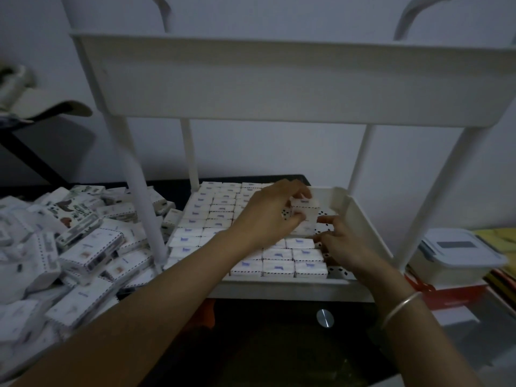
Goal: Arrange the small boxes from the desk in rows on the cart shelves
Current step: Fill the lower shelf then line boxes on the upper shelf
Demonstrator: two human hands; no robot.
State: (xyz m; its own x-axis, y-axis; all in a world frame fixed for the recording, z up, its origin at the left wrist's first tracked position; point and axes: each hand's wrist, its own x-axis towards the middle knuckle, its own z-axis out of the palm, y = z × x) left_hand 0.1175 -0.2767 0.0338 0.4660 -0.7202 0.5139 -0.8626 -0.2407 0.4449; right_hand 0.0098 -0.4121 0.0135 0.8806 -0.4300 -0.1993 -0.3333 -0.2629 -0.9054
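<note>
A white cart shelf [360,219] holds several rows of small white boxes [215,216] with blue marks. My left hand [268,216] reaches over the rows and is shut on a small stack of boxes [305,216], held just above the shelf's bare perforated right side. My right hand [343,244] rests beside that stack, fingers spread and touching its lower edge. A loose heap of the same small boxes [83,247] lies on the dark desk at the left.
The cart's upper tray [279,82] hangs overhead on white posts [145,202]. A lidded plastic container [458,255] sits to the right on red and yellow items. A silver knob [325,317] shows below the shelf.
</note>
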